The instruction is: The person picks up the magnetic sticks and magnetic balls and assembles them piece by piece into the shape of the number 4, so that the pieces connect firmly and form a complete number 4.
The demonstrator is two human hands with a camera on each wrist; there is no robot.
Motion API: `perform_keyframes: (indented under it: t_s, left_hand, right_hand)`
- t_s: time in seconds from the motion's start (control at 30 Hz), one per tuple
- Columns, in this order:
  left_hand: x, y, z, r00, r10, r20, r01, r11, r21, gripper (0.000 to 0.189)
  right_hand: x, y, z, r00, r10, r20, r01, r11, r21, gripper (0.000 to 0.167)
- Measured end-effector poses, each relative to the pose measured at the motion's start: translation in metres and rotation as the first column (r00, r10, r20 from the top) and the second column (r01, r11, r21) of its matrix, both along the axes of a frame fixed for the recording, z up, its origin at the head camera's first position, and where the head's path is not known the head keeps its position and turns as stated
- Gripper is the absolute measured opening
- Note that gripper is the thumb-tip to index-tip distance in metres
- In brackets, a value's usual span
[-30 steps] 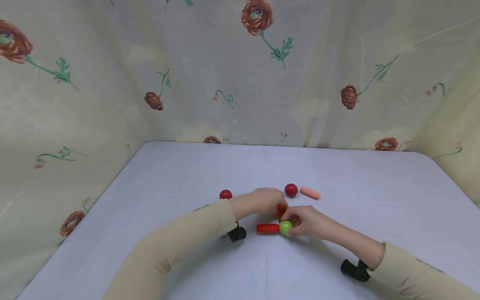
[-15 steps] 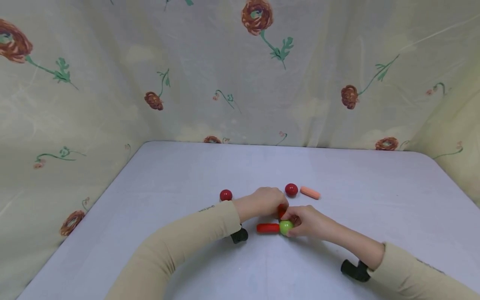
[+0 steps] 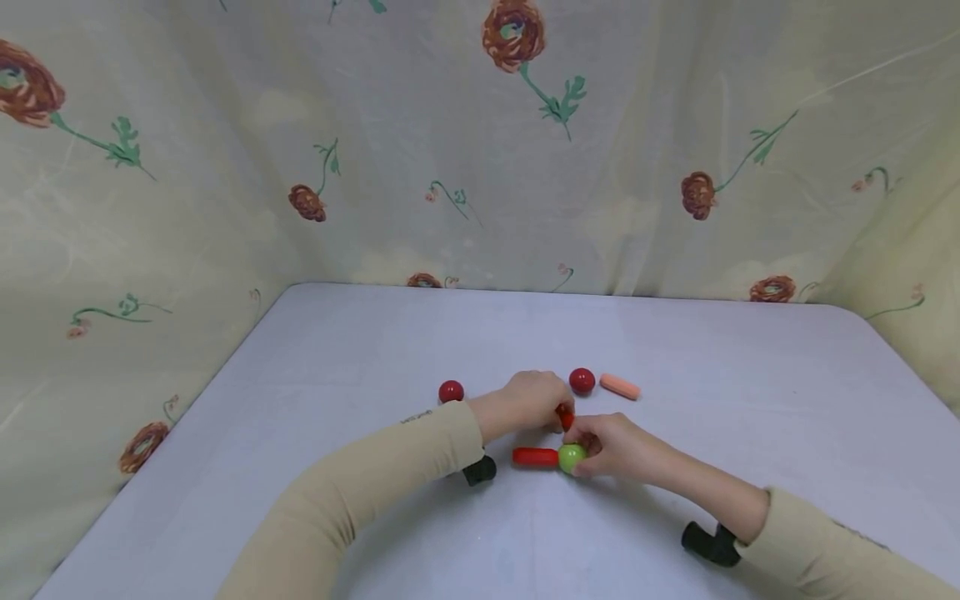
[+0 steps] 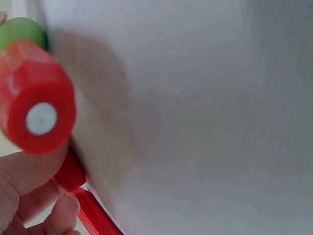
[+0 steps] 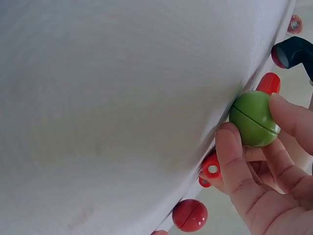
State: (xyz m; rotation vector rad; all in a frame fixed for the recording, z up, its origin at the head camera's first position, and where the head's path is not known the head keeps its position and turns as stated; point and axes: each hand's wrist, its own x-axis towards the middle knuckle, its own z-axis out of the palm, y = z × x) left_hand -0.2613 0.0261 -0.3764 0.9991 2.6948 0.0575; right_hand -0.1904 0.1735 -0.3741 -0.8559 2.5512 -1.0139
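Note:
A green ball (image 3: 572,458) is pinched between the thumb and fingers of my right hand (image 3: 618,446); a seam runs round it in the right wrist view. One red rod (image 3: 536,457) joins its left side, and the rod's free end shows a white disc in the left wrist view. Just behind, my left hand (image 3: 534,402) pinches another red rod (image 4: 71,172) by its thumb and fingers, with the rod's tip (image 3: 566,419) close to the right fingertips. A ribbed red rod (image 4: 98,215) shows past the left fingers; the left hand hides it in the head view.
Behind the hands lie a red ball (image 3: 582,382) and a peach rod (image 3: 619,387). Another red ball (image 3: 451,391) sits beyond the left sleeve. Black wrist cameras (image 3: 480,471) hang under both forearms, low over the white table (image 3: 405,333). A flowered curtain (image 3: 375,167) surrounds the table.
The left hand has shifted slightly up and away from the green ball, and the red rod in its fingers has tilted. The right hand and green ball have stayed in place.

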Motion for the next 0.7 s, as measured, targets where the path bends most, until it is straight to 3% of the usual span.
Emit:
perform_keyframes:
  t_s: [0.4,0.7]
  left_hand:
    - [0.002,-0.003,-0.002,0.999,0.038,-0.014,-0.038,0.999,-0.006,0.026]
    - [0.005,-0.028,0.018,0.991,0.133,0.028,-0.135,0.987,0.084,0.041]
  right_hand:
    - [0.000,0.000,0.001,1.000,-0.004,0.004,0.004,1.000,0.008,0.022]
    - [0.000,-0.002,0.002,1.000,-0.014,0.023,0.013,1.000,0.027,0.023]
